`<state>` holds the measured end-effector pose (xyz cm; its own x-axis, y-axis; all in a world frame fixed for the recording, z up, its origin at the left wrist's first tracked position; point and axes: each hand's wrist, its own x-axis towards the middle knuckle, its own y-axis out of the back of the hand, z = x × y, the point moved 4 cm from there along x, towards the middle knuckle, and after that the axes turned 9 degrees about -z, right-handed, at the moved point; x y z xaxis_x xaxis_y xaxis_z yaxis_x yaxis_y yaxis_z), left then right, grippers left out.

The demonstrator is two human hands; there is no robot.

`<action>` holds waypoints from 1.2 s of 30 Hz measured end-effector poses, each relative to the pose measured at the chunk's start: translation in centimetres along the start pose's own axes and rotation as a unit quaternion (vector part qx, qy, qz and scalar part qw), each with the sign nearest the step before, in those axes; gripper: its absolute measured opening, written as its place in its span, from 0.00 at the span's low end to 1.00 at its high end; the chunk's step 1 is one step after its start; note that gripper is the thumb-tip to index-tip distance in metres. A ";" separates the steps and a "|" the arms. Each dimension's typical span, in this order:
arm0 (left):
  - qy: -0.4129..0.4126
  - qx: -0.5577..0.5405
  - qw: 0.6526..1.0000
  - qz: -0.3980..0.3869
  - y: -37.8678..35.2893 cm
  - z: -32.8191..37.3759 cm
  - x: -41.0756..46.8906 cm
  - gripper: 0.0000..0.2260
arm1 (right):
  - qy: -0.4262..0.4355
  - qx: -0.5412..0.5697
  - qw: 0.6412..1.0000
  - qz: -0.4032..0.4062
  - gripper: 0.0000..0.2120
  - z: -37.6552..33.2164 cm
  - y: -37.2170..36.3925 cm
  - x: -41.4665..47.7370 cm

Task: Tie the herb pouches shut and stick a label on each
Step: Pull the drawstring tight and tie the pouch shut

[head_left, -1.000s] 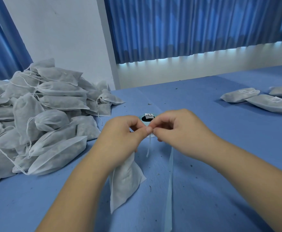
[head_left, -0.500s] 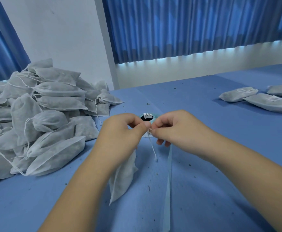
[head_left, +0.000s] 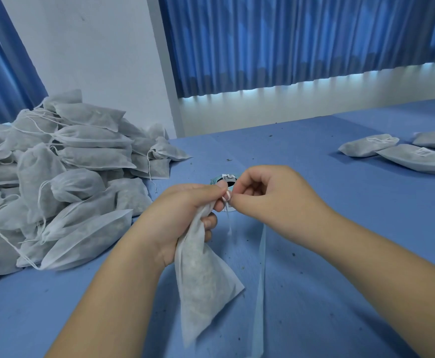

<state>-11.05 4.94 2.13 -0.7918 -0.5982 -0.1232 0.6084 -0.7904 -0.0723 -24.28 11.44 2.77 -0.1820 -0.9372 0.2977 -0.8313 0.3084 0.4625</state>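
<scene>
Above the middle of the blue surface [head_left: 353,241], in the head view, a herb pouch [head_left: 206,280] is held up by its neck in the left hand [head_left: 182,223]. The fingers [head_left: 209,223] are clenched round the gathered mouth, so that the filled body hangs down and the opening is kept bunched for tying. The drawstring [head_left: 227,202] is pinched right at the neck between the thumb and forefinger of the right hand [head_left: 270,200], and a loose end is seen dangling below. The knot is judged to be in the making and not yet drawn tight. Just behind the hands a label roll [head_left: 224,180] is set within easy reach, with its bare backing strip [head_left: 261,280] trailed toward the person. A heap of pouches [head_left: 64,182] on which no labels are seen is piled at the left as stock. Labelled pouches [head_left: 415,158] are laid well apart at the right, presumably so that finished work is kept from mixing with the rest.
</scene>
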 end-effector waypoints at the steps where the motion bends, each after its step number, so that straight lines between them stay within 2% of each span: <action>1: -0.002 -0.003 1.000 0.005 0.0 0.0 0.1 0.09 | 0.008 -0.008 1.000 0.008 0.06 0.0 -0.1 0.0; 9: -0.044 0.035 0.996 0.070 0.7 0.1 0.2 0.14 | 0.026 -0.008 0.999 -0.028 0.04 -0.5 -0.1 -0.3; 12: -0.062 0.046 0.994 0.073 0.6 0.3 0.1 0.12 | 0.022 -0.031 0.999 -0.013 0.05 -0.6 0.0 -0.4; 17: -0.071 0.141 0.981 0.110 1.0 0.3 0.1 0.11 | -0.013 -0.078 0.997 0.002 0.08 -0.3 0.3 -0.2; 19: -0.073 0.163 0.976 0.128 1.4 0.3 0.1 0.11 | -0.025 -0.061 0.998 0.014 0.09 -0.2 0.7 -0.1; 22: -0.080 0.167 0.972 0.146 2.4 0.4 0.1 0.12 | -0.024 0.059 0.998 0.013 0.11 -0.2 1.7 0.1; 24: -0.087 0.157 0.973 0.148 3.0 0.3 0.1 0.12 | -0.015 0.169 0.985 -0.007 0.09 -0.2 2.0 0.3; 27: -0.088 0.139 0.979 0.123 2.9 0.1 0.3 0.11 | -0.004 0.309 0.951 -0.027 0.05 0.0 1.4 0.3; 31: -0.091 0.095 0.990 0.052 1.7 0.1 0.4 0.10 | 0.029 0.473 0.880 -0.039 0.02 -0.4 0.6 0.1; 34: -0.095 0.080 0.992 0.036 1.4 0.2 0.4 0.10 | 0.002 0.540 0.840 -0.062 0.01 -0.6 0.3 0.0; 36: -0.089 0.113 0.986 0.078 2.1 0.2 0.5 0.10 | -0.050 0.527 0.844 -0.084 0.02 -0.6 0.2 0.0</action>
<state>-10.15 3.00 2.08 -0.6981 -0.7133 0.0621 0.7125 -0.6834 0.1589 -24.10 11.58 3.38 -0.0150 -0.9786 0.2054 -0.8463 -0.0970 -0.5238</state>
